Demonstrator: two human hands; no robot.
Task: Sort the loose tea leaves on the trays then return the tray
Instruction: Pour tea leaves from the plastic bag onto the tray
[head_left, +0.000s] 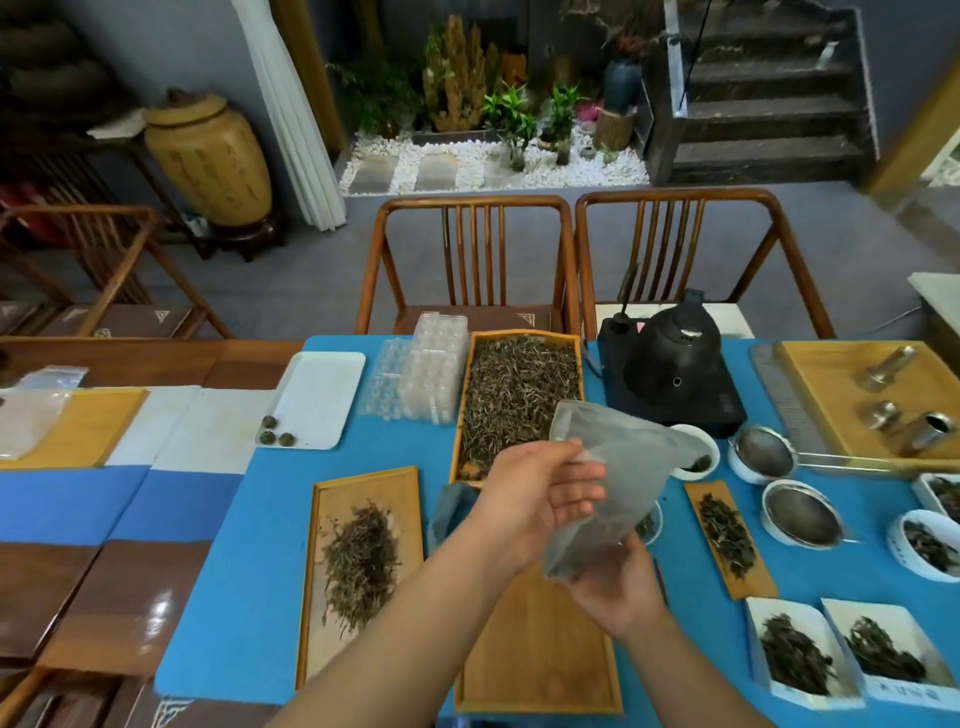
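above the empty tray (535, 649), both hands, left hand (540, 499) and right hand (618, 587), hold a bag (618, 467), fingers closed on it; bagging seems in hand, next probably filling with leaves (519, 395).

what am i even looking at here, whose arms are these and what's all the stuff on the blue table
There is no machine here: a person wears a camera on the head, so the single picture looks down at their own arms. The left hand and right hand hold up a translucent plastic bag together. Below them, on the blue table cover, sit wooden trays: a big tray full of loose tea, a tray with a small pile, and a nearly bare tray under the hands. To the right are a black kettle, metal strainers and white dishes of leaves.
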